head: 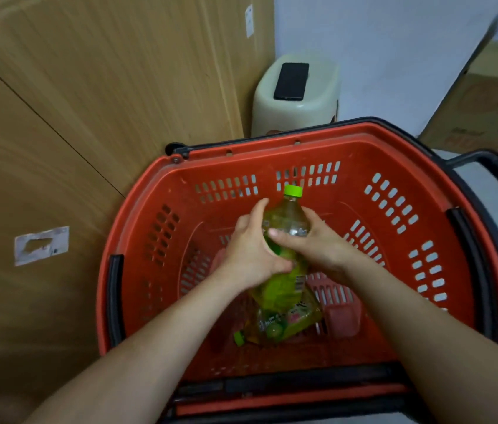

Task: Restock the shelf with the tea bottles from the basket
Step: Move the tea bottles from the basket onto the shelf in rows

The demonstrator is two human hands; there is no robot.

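Note:
A tea bottle (pixel 287 221) with a green cap and green label is held over the red basket (pixel 394 142), cap pointing away from me. My left hand (pixel 250 249) grips its left side, and my right hand (pixel 312 240) grips its right side with the thumb across the front. A second tea bottle (pixel 284 322) lies on its side on the basket's floor, beneath the held one, cap toward the lower left. No shelf is in view.
A wooden panel (pixel 73 117) stands along the left of the basket. A cream stool (pixel 318 96) with a black phone (pixel 291 81) on it sits behind the basket. A cardboard box (pixel 492 111) is at the far right. The basket's black handle (pixel 492 166) sticks out to the right.

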